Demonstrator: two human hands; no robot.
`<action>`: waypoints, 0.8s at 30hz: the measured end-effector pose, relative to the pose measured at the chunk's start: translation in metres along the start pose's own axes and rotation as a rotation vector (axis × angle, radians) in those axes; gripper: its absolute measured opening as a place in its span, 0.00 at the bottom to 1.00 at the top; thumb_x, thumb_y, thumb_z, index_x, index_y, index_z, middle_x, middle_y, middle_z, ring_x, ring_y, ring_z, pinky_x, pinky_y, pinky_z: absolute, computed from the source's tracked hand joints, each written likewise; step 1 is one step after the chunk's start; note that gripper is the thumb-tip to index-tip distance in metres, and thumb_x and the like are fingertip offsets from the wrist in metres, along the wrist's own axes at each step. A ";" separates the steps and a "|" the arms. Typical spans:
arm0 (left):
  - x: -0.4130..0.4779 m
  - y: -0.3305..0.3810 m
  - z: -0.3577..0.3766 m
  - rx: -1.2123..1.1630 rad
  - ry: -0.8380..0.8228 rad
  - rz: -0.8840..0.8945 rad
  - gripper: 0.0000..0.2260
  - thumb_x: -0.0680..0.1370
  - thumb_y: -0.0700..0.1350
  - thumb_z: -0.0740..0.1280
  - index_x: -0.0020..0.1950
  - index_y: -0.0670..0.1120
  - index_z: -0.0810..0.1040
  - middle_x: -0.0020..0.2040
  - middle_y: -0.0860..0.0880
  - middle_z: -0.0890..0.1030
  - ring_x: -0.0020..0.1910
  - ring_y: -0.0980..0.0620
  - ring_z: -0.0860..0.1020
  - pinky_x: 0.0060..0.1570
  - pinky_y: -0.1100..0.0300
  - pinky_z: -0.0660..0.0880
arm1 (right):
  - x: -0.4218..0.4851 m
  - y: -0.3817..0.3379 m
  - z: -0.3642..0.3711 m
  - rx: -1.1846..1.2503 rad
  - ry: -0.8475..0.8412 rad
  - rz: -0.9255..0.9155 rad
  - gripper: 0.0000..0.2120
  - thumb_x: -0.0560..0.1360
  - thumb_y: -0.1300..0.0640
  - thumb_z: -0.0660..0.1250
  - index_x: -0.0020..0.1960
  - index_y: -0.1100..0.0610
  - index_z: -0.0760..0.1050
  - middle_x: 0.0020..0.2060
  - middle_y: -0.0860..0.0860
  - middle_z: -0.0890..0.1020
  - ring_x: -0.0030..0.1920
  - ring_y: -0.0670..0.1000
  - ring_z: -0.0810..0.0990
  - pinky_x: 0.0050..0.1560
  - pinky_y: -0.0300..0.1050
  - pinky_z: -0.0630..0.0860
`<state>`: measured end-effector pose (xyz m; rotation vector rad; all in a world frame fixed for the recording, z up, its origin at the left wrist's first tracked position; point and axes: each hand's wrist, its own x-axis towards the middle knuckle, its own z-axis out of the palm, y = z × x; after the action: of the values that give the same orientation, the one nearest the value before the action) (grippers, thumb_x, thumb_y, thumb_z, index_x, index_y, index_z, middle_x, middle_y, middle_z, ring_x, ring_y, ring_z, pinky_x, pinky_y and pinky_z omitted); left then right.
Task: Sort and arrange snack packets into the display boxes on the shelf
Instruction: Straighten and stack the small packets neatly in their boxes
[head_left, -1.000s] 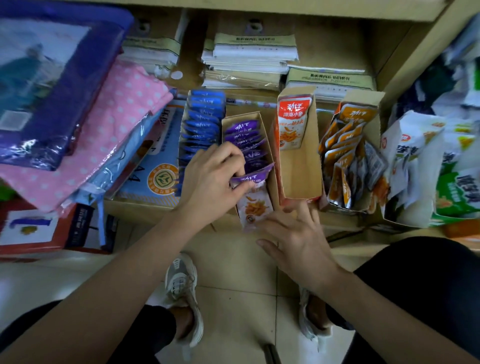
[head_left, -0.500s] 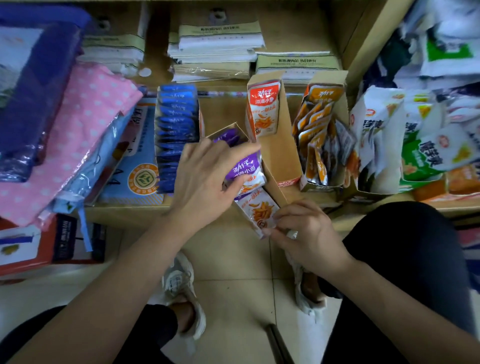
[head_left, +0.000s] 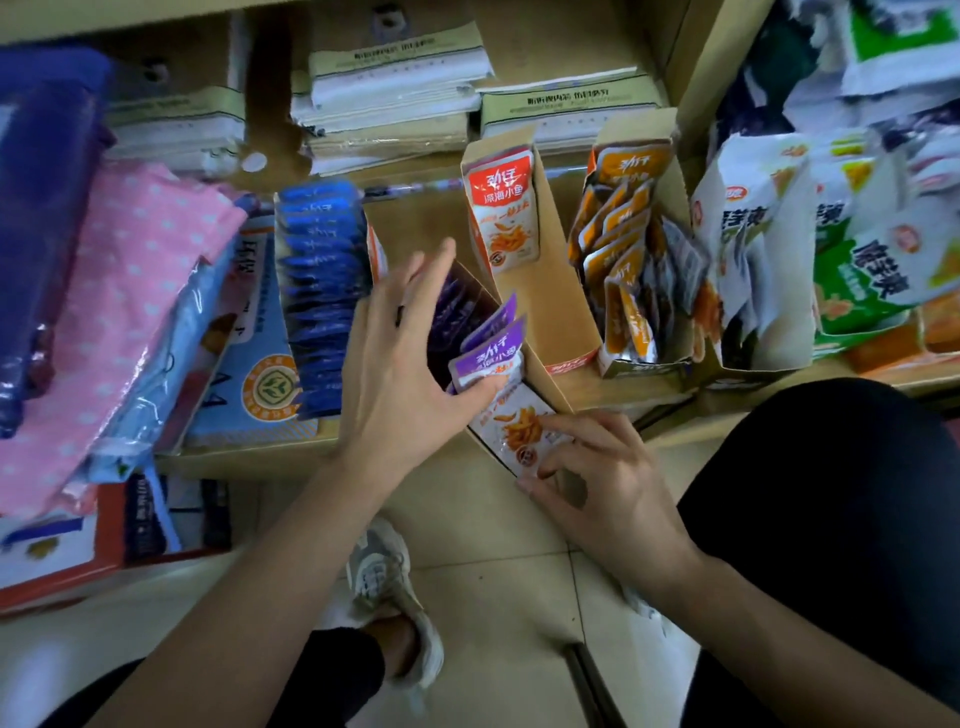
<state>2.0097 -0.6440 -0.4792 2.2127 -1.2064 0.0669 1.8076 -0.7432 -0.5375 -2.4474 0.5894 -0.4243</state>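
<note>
Left hand (head_left: 400, 364) lies over the row of purple foil snack packets (head_left: 480, 338), fingers straight and slightly spread, thumb pressing the front packet (head_left: 519, 434). Right hand (head_left: 608, 488), fingers curled, pinches that packet's lower end between thumb and forefinger. The packets stand in a tan cardboard display box (head_left: 545, 387), angled at the wooden shelf's (head_left: 249, 460) front edge.

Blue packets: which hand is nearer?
Left. The left hand sits just right of the blue packets, over the purple packets; the right hand is farther right, pinching the front packet by its lower end.
</note>
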 end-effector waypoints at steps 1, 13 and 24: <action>0.001 0.000 0.001 -0.050 0.021 -0.011 0.45 0.69 0.61 0.75 0.80 0.48 0.61 0.75 0.45 0.67 0.73 0.46 0.68 0.67 0.43 0.73 | 0.000 0.000 -0.001 0.017 -0.010 0.014 0.17 0.73 0.40 0.67 0.44 0.53 0.83 0.60 0.46 0.81 0.61 0.51 0.74 0.55 0.45 0.77; -0.035 0.014 0.011 0.019 0.257 0.109 0.24 0.70 0.53 0.79 0.60 0.42 0.81 0.63 0.33 0.73 0.64 0.37 0.74 0.61 0.43 0.75 | -0.022 -0.024 -0.007 0.174 0.016 0.342 0.33 0.71 0.48 0.75 0.73 0.52 0.70 0.62 0.43 0.77 0.66 0.49 0.70 0.58 0.52 0.78; -0.041 0.026 0.010 0.004 0.309 0.101 0.21 0.69 0.50 0.80 0.56 0.38 0.84 0.58 0.32 0.75 0.58 0.34 0.77 0.57 0.45 0.77 | -0.003 -0.035 0.005 0.194 -0.182 0.590 0.42 0.67 0.42 0.72 0.76 0.45 0.58 0.68 0.42 0.66 0.66 0.55 0.65 0.69 0.56 0.64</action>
<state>1.9634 -0.6286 -0.4876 2.0505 -1.1412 0.4359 1.8180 -0.7142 -0.5209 -1.9784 1.0843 -0.0146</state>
